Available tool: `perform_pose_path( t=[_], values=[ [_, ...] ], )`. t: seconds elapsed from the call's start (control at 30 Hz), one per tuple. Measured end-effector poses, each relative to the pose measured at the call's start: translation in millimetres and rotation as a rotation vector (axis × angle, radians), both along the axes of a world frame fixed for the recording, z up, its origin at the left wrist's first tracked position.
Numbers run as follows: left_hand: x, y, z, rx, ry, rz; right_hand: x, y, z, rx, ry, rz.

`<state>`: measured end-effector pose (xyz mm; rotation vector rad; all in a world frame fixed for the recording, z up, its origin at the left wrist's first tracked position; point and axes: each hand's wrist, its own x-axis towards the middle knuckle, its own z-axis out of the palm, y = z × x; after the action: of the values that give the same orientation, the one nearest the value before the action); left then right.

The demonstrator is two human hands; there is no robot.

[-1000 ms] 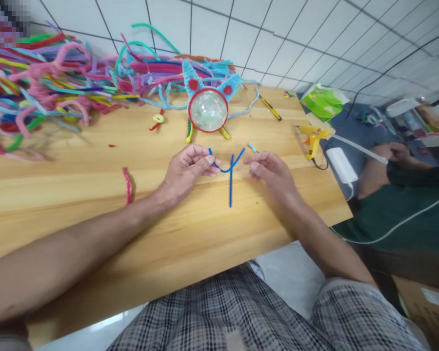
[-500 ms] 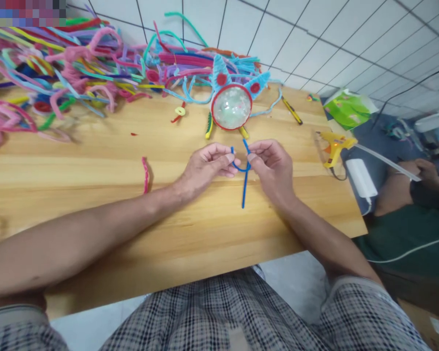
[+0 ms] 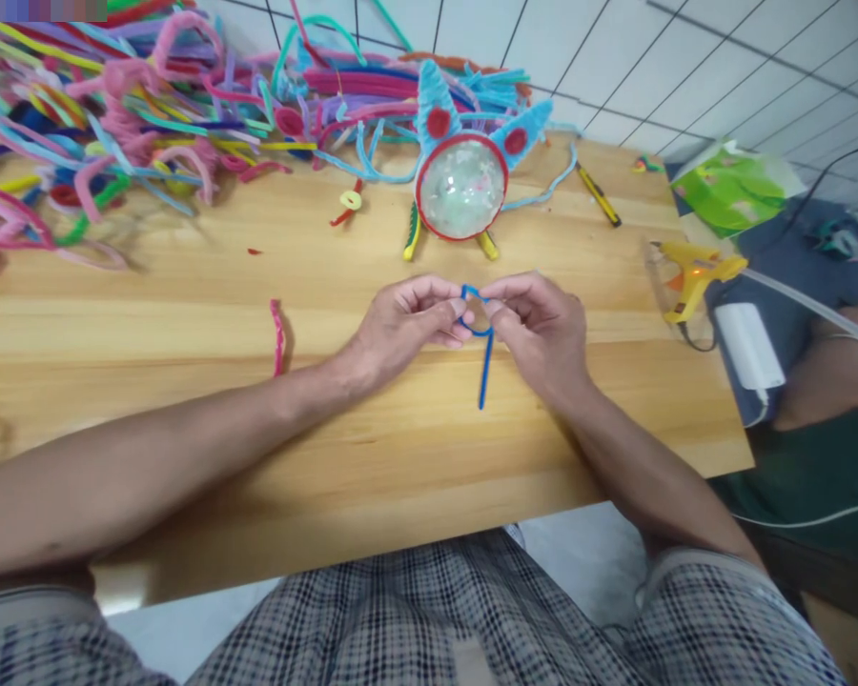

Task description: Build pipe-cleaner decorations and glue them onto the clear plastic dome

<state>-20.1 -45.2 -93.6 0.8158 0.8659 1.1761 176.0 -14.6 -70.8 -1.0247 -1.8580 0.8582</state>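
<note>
A blue pipe cleaner [image 3: 485,372] is held between my two hands above the table, bent into a small loop with one straight end hanging down. My left hand [image 3: 418,319] pinches the left side of the loop with thumb and fingers. On the loop's right side, my right hand [image 3: 536,329] grips it between thumb and forefinger. Just beyond my hands stands a clear dome [image 3: 461,188] with a red rim and light-blue ears with red centres. Yellow-green plier handles [image 3: 412,235] stick out from under it. A short pink twisted piece [image 3: 277,338] lies left of my left hand.
Many coloured pipe cleaners [image 3: 143,124] are heaped at the back left. A yellow cutter knife [image 3: 599,195] lies at the back right. Near the right edge sits a yellow glue gun [image 3: 697,276], with a white box [image 3: 749,343] beside it. Another person's leg [image 3: 826,381] shows at far right.
The upper end of the blue pipe cleaner has been bent over to the left, so an open curve is now a closed-looking loop. The view has shifted slightly.
</note>
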Motion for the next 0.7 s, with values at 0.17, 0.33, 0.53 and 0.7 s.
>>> perform_pose_path(
  t=[0.17,0.33,0.53,0.7],
  values=[
    [-1.0,-0.5,-2.1,0.028,0.038,-0.022,6.1,-0.1,-4.5,0.103,-0.053,-0.017],
    [-0.6,-1.9,-1.5,0.053,0.061,-0.032,7.5,-1.4,-7.0,0.171,-0.105,-0.033],
    [-0.2,-2.4,-1.9,0.053,0.064,-0.04,7.0,-1.4,-7.2,0.237,-0.106,-0.013],
    [-0.5,-2.8,-0.9,0.051,0.057,-0.041,7.6,-1.6,-6.6,0.264,-0.133,-0.018]
  ],
)
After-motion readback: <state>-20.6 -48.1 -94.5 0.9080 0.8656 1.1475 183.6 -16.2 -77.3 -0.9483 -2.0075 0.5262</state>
